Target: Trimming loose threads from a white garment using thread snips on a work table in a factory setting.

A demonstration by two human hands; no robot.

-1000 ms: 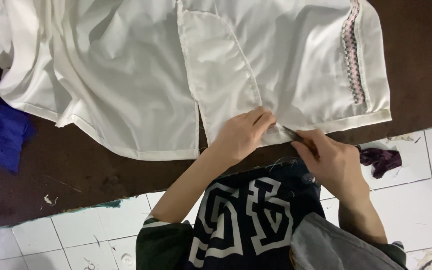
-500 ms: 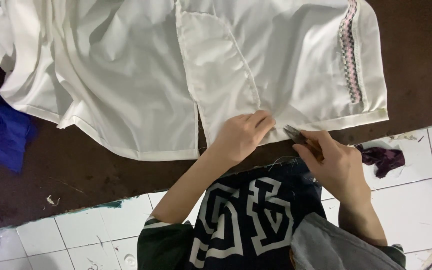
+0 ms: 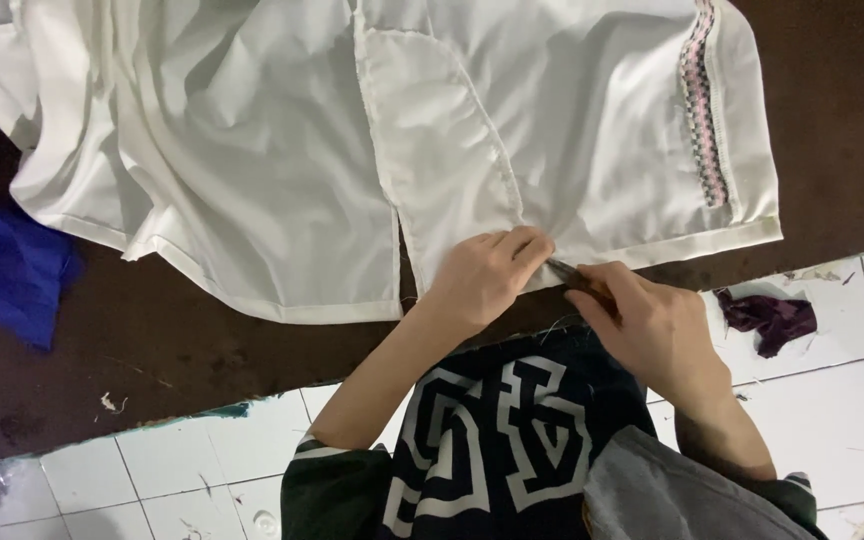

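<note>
white garment (image 3: pixel 282 160) covering mat, bare tiles (image 3: pixel 842 400) right, purple scrap (image 3: pixel 772 318)

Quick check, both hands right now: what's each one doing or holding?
Left hand: curled, pinching the hem of the white garment.
Right hand: closed on a small dark tool, its tip at the hem; what kind cannot be told.

Smooth, faintly glossy white cloth garment (image 3: pixel 282 150) with a woven patterned trim (image 3: pixel 702 110) at two o'clock; matt brown mat (image 3: pixel 152 350); glossy white tiles (image 3: pixel 832 400).
</note>
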